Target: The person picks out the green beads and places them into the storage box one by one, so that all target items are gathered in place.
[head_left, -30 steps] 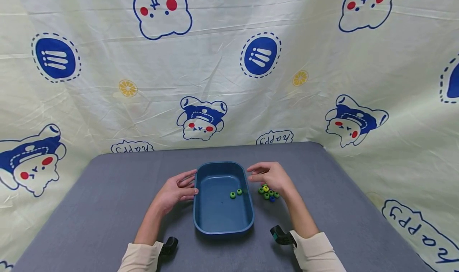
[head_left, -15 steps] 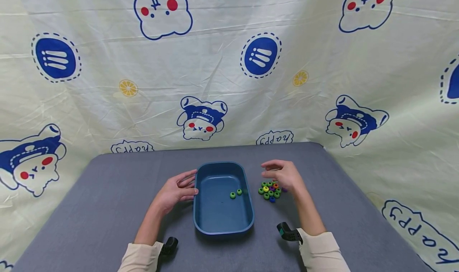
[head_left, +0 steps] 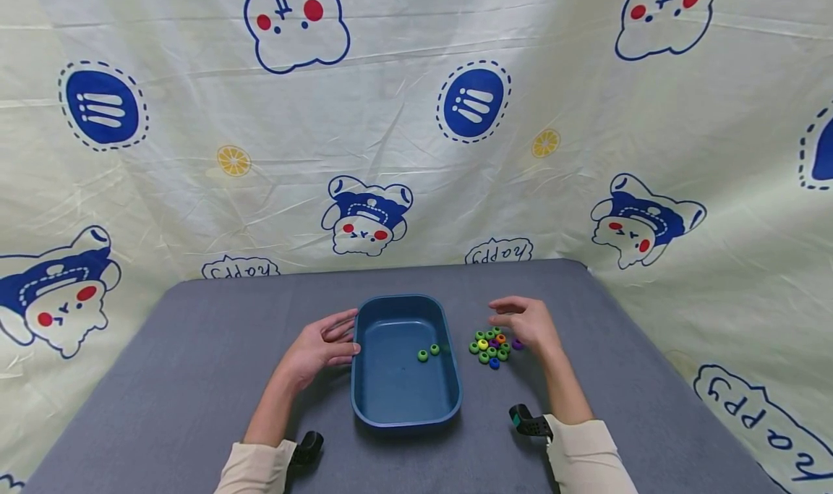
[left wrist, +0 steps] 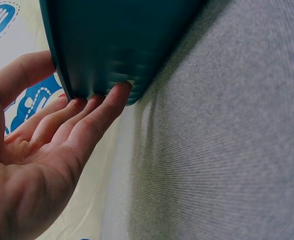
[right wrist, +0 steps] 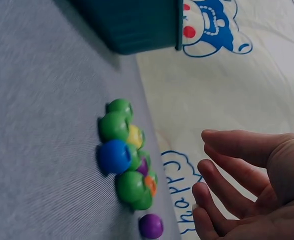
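Note:
A blue plastic box (head_left: 402,393) stands on the table with two green beads (head_left: 428,353) inside. At its left side, my left hand (head_left: 315,349) holds the wall: the thumb tip lies over the rim, and the fingers (left wrist: 99,117) rest against the outside. Right of the box lies a cluster of round beads (head_left: 489,346), mostly green, with yellow, orange, purple and blue among them. A purple bead (right wrist: 151,226) sits slightly apart. Over the far right edge of this cluster hovers my right hand (head_left: 530,325), fingers loosely bent, thumb and fingertips apart, nothing visible between them.
The grey cloth-covered table (head_left: 215,378) spreads around the box. Behind it hangs a pale curtain (head_left: 390,132) printed with cartoon figures. Each wrist wears a black strap-on device, the left one (head_left: 307,447) and the right one (head_left: 528,420).
My right hand has moved rightward, away from the box's right rim to above the beads, uncovering more of the cluster. The left hand, the box and its two beads stay put.

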A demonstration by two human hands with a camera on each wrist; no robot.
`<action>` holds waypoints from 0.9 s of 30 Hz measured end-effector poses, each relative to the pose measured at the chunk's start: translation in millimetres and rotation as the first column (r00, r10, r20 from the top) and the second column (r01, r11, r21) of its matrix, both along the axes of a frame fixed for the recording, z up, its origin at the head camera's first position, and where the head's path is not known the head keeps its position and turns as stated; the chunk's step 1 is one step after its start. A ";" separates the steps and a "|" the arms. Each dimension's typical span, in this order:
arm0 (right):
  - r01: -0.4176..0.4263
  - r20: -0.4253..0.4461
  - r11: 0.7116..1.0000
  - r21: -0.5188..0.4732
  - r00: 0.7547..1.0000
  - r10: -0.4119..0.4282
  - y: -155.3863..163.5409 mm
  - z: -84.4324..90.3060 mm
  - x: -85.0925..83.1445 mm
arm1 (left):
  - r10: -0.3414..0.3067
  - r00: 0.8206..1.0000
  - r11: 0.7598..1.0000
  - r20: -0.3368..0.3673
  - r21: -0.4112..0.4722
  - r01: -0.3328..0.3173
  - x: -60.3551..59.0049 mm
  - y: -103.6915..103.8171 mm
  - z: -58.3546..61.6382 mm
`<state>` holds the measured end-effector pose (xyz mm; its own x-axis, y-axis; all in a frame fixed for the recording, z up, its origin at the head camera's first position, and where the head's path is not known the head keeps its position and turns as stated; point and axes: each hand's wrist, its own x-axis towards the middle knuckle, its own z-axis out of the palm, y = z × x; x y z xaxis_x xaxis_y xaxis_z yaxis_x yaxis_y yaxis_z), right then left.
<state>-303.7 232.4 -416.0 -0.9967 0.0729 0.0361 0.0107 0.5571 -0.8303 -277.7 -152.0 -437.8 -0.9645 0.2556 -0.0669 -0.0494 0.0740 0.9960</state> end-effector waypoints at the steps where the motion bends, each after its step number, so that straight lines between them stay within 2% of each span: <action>1: 0.009 0.005 1.000 0.004 1.000 -0.009 0.9 -1.7 -0.6 | 0.000 1.000 1.000 0.000 -0.001 0.000 0.0 0.0 -0.1; 15: 0.059 0.009 0.997 0.056 0.998 -0.059 8.2 -24.1 -6.9 | -0.002 1.000 1.000 -0.005 -0.001 0.002 -0.1 0.0 0.0; 27: 0.077 0.011 0.995 0.070 0.997 -0.078 10.6 -33.9 -9.6 | -0.013 1.000 1.000 -0.006 0.009 0.013 0.6 -0.4 -0.2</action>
